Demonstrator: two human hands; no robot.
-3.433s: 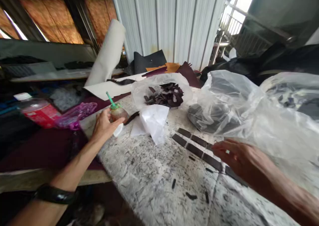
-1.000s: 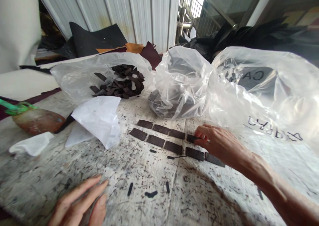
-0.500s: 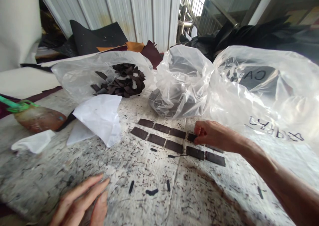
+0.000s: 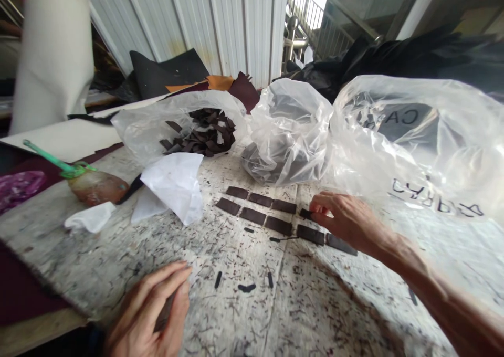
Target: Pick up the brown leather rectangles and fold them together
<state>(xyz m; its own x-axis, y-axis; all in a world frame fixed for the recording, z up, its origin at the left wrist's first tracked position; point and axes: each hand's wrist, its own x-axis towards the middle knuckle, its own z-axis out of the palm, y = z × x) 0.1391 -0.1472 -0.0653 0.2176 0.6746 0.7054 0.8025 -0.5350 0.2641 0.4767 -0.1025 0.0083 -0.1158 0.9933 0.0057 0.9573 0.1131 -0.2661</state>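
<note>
"Where's your right hand (image 4: 346,218)?"

"At the end of the far row on the counter (image 4: 220,325). My thumb and fingertips are pinched on one dark piece (image 4: 306,213)."

"And your left hand (image 4: 149,310)?"

"Closer to me, half curled, with a brown-black strip (image 4: 164,314) between thumb and fingers."

"What's behind the rows?"

"A clear plastic bag (image 4: 289,152)."

Two rows of patches (image 4: 252,216) lie on a table (image 4: 94,257): left of them, a sheet (image 4: 175,184); behind left, a scrap-filled plastic bag (image 4: 137,128); behind, a second bag (image 4: 291,155); behind right, a third bag (image 4: 457,163).
</note>
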